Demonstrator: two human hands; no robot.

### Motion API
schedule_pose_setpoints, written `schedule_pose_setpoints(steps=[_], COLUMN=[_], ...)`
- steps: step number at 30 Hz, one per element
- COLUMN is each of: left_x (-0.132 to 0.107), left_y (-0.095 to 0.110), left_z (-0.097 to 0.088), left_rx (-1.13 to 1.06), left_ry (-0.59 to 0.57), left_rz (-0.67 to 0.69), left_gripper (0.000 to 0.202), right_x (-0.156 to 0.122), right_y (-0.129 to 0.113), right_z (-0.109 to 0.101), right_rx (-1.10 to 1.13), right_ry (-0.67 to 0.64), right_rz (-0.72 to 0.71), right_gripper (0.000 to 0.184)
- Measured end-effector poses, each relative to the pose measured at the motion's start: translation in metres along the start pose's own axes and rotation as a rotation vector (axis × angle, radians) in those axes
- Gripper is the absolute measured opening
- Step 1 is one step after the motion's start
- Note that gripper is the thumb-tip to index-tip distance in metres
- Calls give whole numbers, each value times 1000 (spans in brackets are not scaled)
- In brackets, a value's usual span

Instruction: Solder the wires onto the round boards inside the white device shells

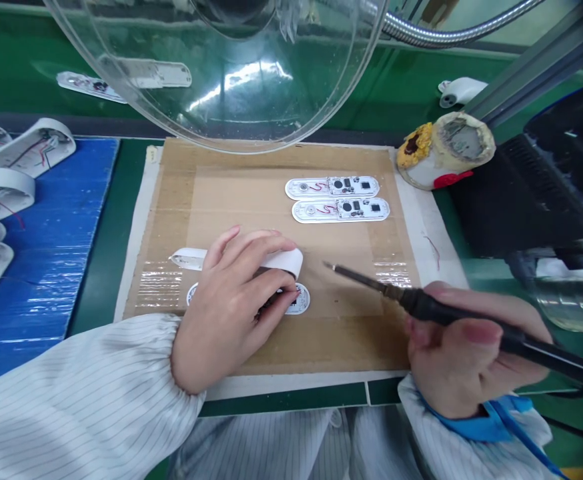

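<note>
My right hand (pixel 471 347) grips a black soldering iron (pixel 434 308) like a pen, its thin tip pointing left above the cardboard. My left hand (pixel 236 303) is curled over a white plastic housing (pixel 291 260), fingers resting across it. Just below lies a white oblong panel with a circuit board (pixel 300 300), mostly covered by that hand. Thumb and index finger meet at the panel's right part; whether a wire is pinched there I cannot tell. Two similar panels, an upper one (pixel 321 187) and a lower one (pixel 329 211), lie side by side farther back with short red wires.
A cardboard sheet (pixel 241 200) covers the bench. Overhead hangs a clear round magnifier (pixel 271 120) on a metal gooseneck (pixel 441 33). At right stand a crusted soldering-iron holder (pixel 421 167) and a black box (pixel 496 193). Several wired white housings (pixel 46 143) lie on a blue sheet (pixel 76 220) at left.
</note>
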State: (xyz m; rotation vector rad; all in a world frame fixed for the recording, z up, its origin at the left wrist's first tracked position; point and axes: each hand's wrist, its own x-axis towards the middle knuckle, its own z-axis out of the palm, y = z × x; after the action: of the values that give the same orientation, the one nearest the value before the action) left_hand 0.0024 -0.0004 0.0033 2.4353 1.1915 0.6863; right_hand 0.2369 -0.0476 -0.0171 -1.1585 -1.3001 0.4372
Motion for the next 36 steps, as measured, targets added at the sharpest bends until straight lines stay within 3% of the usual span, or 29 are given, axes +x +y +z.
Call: schedule_pose_setpoints(steps=[3, 5, 7, 9, 12, 15, 18, 22, 24, 28, 32, 36], left_x=[-1, -3, -4, -5, -2, 3, 6, 2, -1, -6, -6, -8], left_y=[-3, -10, -20, -28, -31, -26, -23, -23, -23, -21, -19, -16], left_z=[-13, -25, -36, -44, -51, -51, -44, -23, -13, -2, -3, -4], left_rx=[-78, -61, 62, 191, 325, 409, 287, -124, -216, -196, -178, -144], left_ry=[-15, 2, -3, -74, -197, -198, -138, -4, 57, 98, 95, 90], left_rz=[-14, 59, 216, 410, 643, 756, 652, 478, 439, 370, 402, 323], left_gripper=[10, 21, 29, 30, 33, 29, 28, 19, 17, 15, 14, 13], right_x=[1, -1, -7, -14, -24, -28, -27, -24, -23, -22, -21, -22], right_y=[-11, -16, -16, -12, -5, -2, -6, -10, -12, -13, -13, -13], right_z=[6, 10, 14, 20, 32, 43, 51, 54, 54, 54, 55, 56], right_rx=[-30, -30, -8, -52, -146, -164, -184, -201, -209, -242, -254, -253], right_ry=[-114, -244, -370, -450, -536, -570, -547, -527, -523, -519, -509, -521], right_rz=[102, 232, 278, 242, 177, 105, 66, 46, 30, 22, 32, 55], right_gripper=[21, 36, 58, 73, 76, 75, 72, 71, 70, 69, 67, 67])
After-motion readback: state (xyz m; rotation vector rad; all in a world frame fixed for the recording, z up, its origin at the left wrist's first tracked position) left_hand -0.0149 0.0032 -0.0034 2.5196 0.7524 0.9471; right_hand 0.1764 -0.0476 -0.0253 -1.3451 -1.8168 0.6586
